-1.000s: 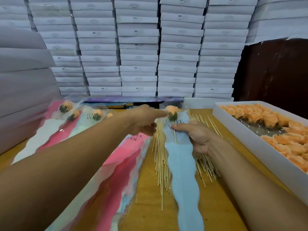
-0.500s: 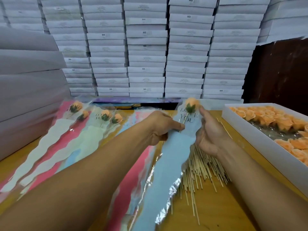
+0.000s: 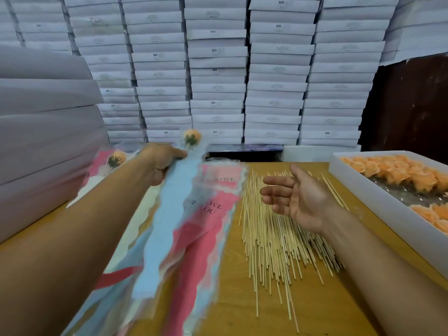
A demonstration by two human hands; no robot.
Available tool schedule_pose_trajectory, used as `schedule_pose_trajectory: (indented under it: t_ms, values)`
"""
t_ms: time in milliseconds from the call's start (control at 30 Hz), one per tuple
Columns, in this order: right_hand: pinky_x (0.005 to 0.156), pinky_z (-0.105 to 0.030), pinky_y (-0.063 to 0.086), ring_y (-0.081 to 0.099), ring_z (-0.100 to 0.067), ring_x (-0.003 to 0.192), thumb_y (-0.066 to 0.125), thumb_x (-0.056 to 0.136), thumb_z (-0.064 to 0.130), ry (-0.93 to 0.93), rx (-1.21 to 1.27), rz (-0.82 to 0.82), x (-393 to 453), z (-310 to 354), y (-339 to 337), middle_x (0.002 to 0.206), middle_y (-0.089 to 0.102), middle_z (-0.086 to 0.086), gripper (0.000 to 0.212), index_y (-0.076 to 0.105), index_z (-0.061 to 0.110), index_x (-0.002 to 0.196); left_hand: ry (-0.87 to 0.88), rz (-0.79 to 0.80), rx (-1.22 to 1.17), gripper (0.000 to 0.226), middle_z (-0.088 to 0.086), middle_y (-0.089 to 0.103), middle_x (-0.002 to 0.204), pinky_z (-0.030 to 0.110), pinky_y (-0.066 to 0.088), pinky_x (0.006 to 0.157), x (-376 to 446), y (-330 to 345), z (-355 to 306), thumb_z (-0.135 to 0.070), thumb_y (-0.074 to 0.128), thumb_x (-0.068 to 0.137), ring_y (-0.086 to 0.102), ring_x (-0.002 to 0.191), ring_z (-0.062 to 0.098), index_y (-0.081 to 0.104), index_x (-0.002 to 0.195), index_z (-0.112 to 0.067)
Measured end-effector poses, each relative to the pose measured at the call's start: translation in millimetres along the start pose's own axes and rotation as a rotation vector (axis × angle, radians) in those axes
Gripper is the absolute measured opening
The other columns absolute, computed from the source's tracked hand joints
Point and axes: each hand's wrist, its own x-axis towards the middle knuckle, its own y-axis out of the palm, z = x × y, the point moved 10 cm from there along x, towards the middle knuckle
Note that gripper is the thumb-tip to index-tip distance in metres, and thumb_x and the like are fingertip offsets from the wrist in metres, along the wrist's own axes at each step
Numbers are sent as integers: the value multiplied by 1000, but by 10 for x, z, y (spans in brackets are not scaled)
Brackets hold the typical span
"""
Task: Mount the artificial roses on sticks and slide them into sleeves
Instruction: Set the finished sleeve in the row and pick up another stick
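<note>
Left hand (image 3: 162, 158) has swung the sleeved rose (image 3: 192, 137) leftward, apparently pinching it; right hand (image 3: 294, 198) empty, fingers loose; rose may slip out

A wooden table (image 3: 312, 309) with a yellow-brown top carried the work. Down its middle lay a loose pile of thin wooden sticks (image 3: 274, 241), fanned out toward the near edge. To the left of the sticks lay a stack of printed sleeves (image 3: 206, 229), pink on top with pale blue edges showing, lettered with "LOVE". At the right edge sat a shallow white tray (image 3: 378, 197) holding rows of orange artificial roses (image 3: 400, 173). At the far left, partly blurred, lay a sleeved rose (image 3: 116, 159) on a pink sleeve. Along the back edge stood stacked white boxes (image 3: 218, 76), with more piled at the left.
</note>
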Motion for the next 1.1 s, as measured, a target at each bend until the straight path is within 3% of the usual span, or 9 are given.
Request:
schedule_pose_trajectory:
  t_ms: [133, 267, 467, 667, 833, 967, 1100]
  values:
    - [50, -30, 55, 72, -26, 72, 30, 108, 47, 10, -48, 13, -14, -20, 23, 93, 74, -22, 62, 68, -2, 115, -39, -159, 58, 7, 13, 71, 61, 33, 53, 37, 210, -561, 174, -5, 58, 97, 66, 44, 24, 59, 96, 2]
    - [50, -30, 55, 72, -26, 71, 32, 108, 46, 13, -82, 25, -4, -35, 33, 92, 74, -21, 59, 69, 0, 115, -1, -241, 172, 30, 24, 70, 106, 47, 58, 73, 364, -971, 272, -1, 70, 88, 70, 81, 36, 61, 116, 7]
    - [49, -30, 54, 71, -26, 71, 35, 107, 45, 17, -108, 44, 5, -50, 33, 89, 74, -20, 56, 69, 1, 116, 36, -265, 292, 50, 25, 65, 116, 55, 54, 92, 412, -1259, 342, -3, 78, 82, 66, 101, 42, 56, 127, -1]
    - [48, -29, 54, 71, -25, 69, 36, 107, 44, 23, -111, 50, 15, -51, 20, 88, 73, -19, 55, 68, 1, 117, 54, -317, 425, 56, 25, 63, 117, 53, 54, 91, 408, -1442, 437, -7, 82, 80, 65, 100, 41, 54, 128, -3]
    - [47, -28, 52, 70, -23, 68, 36, 107, 44, 30, -111, 53, 21, -47, 4, 88, 73, -17, 54, 68, 3, 117, 169, -452, 631, 56, 17, 63, 108, 40, 50, 79, 390, -1626, 341, -15, 81, 82, 60, 90, 33, 55, 130, -7]
    - [46, -28, 52, 70, -22, 68, 36, 107, 44, 37, -99, 55, 28, -45, -5, 88, 74, -17, 52, 68, 3, 117, 228, -508, 949, 55, 24, 62, 118, 45, 47, 79, 408, -1683, 262, -25, 74, 87, 59, 105, 43, 47, 133, -13]
    - [44, -25, 50, 69, -19, 64, 37, 107, 40, 6, -76, -17, 42, 22, -111, 84, 74, -14, 48, 70, 5, 112, 220, -562, 1159, 50, 26, 61, 114, 45, 43, 72, 420, -1714, 299, -27, 64, 92, 59, 101, 46, 37, 133, -15]
